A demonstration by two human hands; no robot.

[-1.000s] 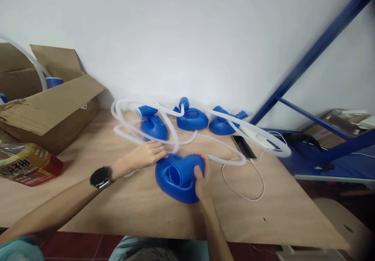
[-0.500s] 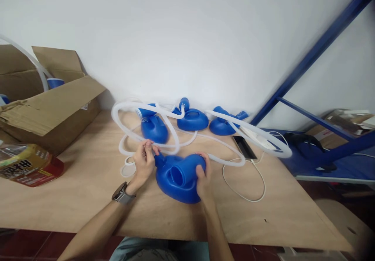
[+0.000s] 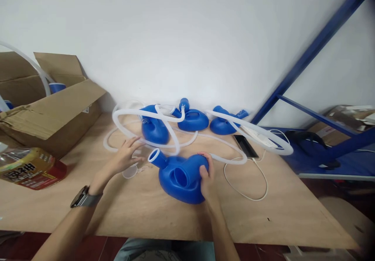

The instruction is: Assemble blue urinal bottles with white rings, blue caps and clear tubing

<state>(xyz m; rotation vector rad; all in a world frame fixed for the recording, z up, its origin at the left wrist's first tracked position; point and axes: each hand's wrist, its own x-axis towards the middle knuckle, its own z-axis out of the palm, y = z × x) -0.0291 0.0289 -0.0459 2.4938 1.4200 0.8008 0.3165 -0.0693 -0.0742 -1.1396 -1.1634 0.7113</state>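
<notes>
A blue plastic urinal bottle (image 3: pixel 175 190) lies on the table in front of me, its white-rimmed neck (image 3: pixel 154 155) uncovered and pointing up to the left. Over its right side lies a wide blue cup-shaped mouthpiece (image 3: pixel 193 169), with its opening towards me. Whether the mouthpiece is joined to the bottle I cannot tell. My right hand (image 3: pixel 207 171) is wrapped round the mouthpiece's far end, thumb on top. To the left of the neck, my left hand (image 3: pixel 127 155) is open, fingers spread and holding nothing. Just below it is a clear white round cap (image 3: pixel 129 171) with a strap.
Several similar blue bottles (image 3: pixel 193 120) with long white hoses (image 3: pixel 137 113) stand along the wall. A cardboard box (image 3: pixel 73 112) and a yellow-labelled jug (image 3: pixel 32 169) are at the left. A phone (image 3: pixel 245 146) with a white cable lies right; a blue metal frame (image 3: pixel 310 54) rises beyond.
My left hand has let go at the bottle's neck, opened and moved left, leaving the neck in view. The right hand keeps its hold. A hose loop at the left has shifted outward.
</notes>
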